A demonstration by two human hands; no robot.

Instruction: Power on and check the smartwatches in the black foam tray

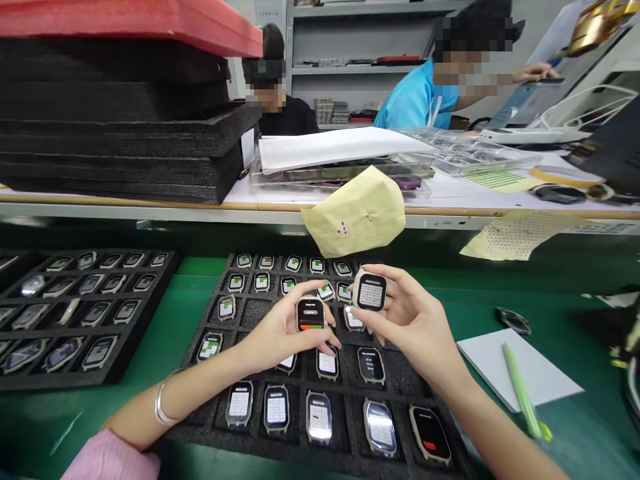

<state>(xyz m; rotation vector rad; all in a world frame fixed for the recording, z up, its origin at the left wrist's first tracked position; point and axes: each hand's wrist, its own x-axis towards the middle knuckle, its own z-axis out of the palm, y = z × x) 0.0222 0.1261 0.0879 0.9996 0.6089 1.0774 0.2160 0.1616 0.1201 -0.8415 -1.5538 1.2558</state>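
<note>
My left hand (295, 327) has its fingers closed round a smartwatch without a strap (311, 313), its dark screen lit with an orange and green bar. In my right hand (407, 307) is another smartwatch (371, 291), pinched by its edges, showing a white grid on its screen. Both hands are above a black foam tray (257, 309) of square pockets. Most pockets hold similar watch heads, many with green-and-white or white grid screens. One in the front right corner, a watch with a red patch (429, 435), has a mostly black screen. My forearms and hands cover some pockets.
Left stands a second foam tray of watches (117, 340). To the right lie a white notepad (493, 373), a green pen (520, 390) and a dark watch (513, 320). Stacked black foam (110, 140) and plastic trays crowd the raised shelf. Two people work behind it.
</note>
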